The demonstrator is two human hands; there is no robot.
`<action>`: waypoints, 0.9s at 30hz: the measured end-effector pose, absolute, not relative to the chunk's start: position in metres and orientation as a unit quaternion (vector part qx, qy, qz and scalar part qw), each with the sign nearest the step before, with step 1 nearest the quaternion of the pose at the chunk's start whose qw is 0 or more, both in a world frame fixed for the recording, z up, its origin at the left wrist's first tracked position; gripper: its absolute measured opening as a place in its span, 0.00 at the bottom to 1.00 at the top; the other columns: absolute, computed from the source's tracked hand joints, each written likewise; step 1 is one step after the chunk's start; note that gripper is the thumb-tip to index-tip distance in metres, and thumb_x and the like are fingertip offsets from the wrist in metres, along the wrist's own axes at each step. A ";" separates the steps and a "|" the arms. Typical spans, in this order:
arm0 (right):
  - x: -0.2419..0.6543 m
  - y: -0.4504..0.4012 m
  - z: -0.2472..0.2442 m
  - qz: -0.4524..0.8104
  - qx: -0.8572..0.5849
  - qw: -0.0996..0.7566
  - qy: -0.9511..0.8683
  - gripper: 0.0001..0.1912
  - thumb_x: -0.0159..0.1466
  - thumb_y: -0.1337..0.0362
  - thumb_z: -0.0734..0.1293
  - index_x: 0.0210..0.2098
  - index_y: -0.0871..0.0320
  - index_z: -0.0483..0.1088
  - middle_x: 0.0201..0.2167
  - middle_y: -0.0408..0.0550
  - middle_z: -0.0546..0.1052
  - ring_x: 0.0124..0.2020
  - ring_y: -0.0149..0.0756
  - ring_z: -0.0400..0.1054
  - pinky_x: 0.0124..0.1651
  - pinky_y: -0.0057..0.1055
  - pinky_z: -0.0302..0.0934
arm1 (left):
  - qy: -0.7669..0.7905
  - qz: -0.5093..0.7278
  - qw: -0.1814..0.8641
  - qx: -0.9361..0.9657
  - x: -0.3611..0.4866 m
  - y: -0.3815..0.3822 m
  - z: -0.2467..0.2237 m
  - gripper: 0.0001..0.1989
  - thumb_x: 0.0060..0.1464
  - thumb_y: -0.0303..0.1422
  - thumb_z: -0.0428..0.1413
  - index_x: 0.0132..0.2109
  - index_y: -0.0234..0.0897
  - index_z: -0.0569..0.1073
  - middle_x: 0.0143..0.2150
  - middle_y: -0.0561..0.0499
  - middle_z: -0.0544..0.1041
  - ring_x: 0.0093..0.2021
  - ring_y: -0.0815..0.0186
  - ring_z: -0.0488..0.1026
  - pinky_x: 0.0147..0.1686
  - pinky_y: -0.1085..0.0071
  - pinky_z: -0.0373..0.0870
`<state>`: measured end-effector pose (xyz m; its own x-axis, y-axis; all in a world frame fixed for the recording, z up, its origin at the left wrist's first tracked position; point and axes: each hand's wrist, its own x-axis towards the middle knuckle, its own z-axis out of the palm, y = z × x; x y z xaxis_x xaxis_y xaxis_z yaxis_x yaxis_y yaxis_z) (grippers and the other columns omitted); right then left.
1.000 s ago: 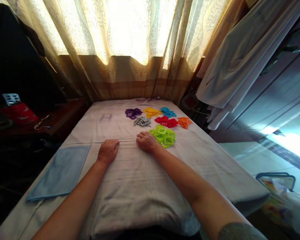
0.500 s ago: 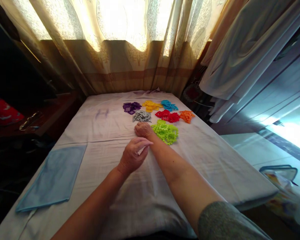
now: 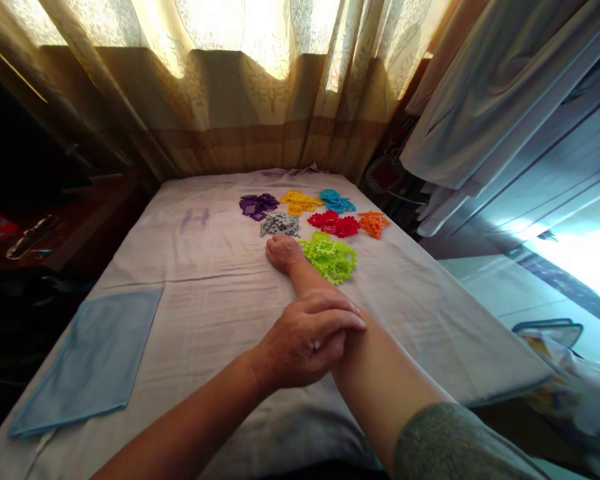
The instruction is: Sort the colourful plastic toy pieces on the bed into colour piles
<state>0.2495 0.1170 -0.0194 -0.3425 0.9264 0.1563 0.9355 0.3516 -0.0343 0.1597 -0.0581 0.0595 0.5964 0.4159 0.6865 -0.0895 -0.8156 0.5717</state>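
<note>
My right hand rests on the white cloth, just below the grey pile and left of the lime green pile. Its fingers are curled in, and what they hold, if anything, is hidden. Over my right forearm lies my left hand, fingertips touching the skin, fingers and thumb drawn together with nothing visible between them. Farther back are small plastic pieces in purple, yellow, blue, red and orange piles.
A folded light blue cloth lies at the left of the white-covered surface. Patterned curtains hang behind it, pale fabric at the right. A plastic bag sits beyond the right edge.
My left hand has moved nearer and to the right, onto my right forearm. My right hand stays beside the grey and green piles. The view has shifted slightly.
</note>
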 end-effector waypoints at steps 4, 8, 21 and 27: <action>0.250 0.115 -0.019 -0.036 -0.578 0.074 -0.812 0.20 0.71 0.65 0.53 0.48 0.64 0.73 0.49 0.62 0.74 0.51 0.45 0.66 0.54 0.38 0.59 | 0.049 0.420 0.274 0.864 0.161 -0.065 0.062 0.15 0.58 0.24 0.48 0.49 0.38 0.73 0.47 0.44 0.77 0.48 0.63 0.74 0.52 0.64 0.72; 0.250 0.113 -0.020 -0.034 -0.591 0.078 -0.802 0.19 0.70 0.65 0.54 0.48 0.64 0.74 0.48 0.62 0.75 0.50 0.46 0.67 0.53 0.38 0.59 | 0.089 0.426 0.203 0.877 0.144 -0.064 0.048 0.10 0.58 0.24 0.52 0.45 0.38 0.73 0.41 0.46 0.76 0.42 0.64 0.73 0.44 0.67 0.74; 0.252 0.115 -0.021 -0.033 -0.595 0.083 -0.798 0.19 0.70 0.65 0.54 0.47 0.64 0.73 0.48 0.62 0.75 0.50 0.47 0.67 0.52 0.38 0.59 | 0.064 0.428 0.207 0.878 0.147 -0.058 0.053 0.13 0.58 0.24 0.51 0.50 0.38 0.71 0.44 0.44 0.77 0.45 0.63 0.75 0.48 0.64 0.75; 0.251 0.114 -0.021 -0.029 -0.605 0.084 -0.791 0.18 0.70 0.66 0.55 0.47 0.63 0.73 0.48 0.62 0.75 0.49 0.46 0.67 0.52 0.38 0.59 | 0.091 0.437 0.175 0.878 0.136 -0.046 0.041 0.10 0.57 0.23 0.53 0.45 0.37 0.71 0.41 0.45 0.77 0.43 0.64 0.75 0.45 0.67 0.76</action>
